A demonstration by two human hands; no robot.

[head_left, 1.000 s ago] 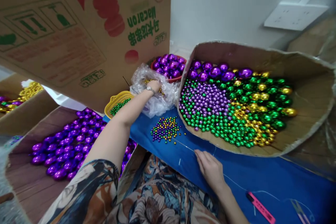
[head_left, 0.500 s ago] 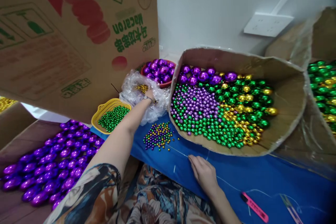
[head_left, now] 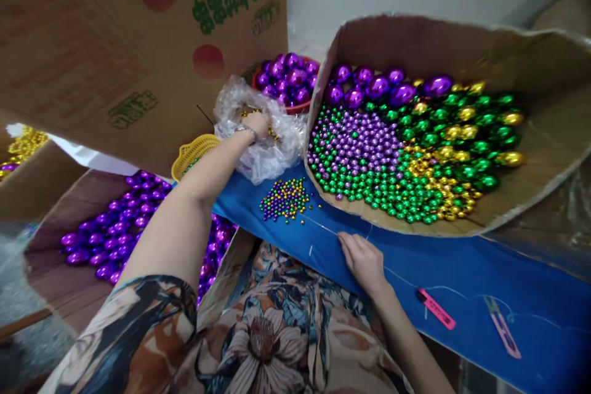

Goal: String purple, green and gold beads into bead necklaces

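Observation:
My left hand reaches into a clear plastic bag that holds small gold beads. Its fingers are down among the bag's folds, so their grip is hidden. Over the blue cloth, my right hand is closed in a pinch on a thin white thread. One stretch of it runs straight from my fingertips toward a loose pile of small purple, green and gold beads. From behind the hand the thread trails right across the cloth.
A cardboard box of purple, green and gold balls stands right. Behind the bag is a red basket of purple balls; left of it, a yellow basket. A pink cutter and thread snips lie on the blue cloth.
The view has tilted downward, so things sit higher in the picture. My left hand has shifted within the bag of gold beads. My right hand keeps its pinch on the thread.

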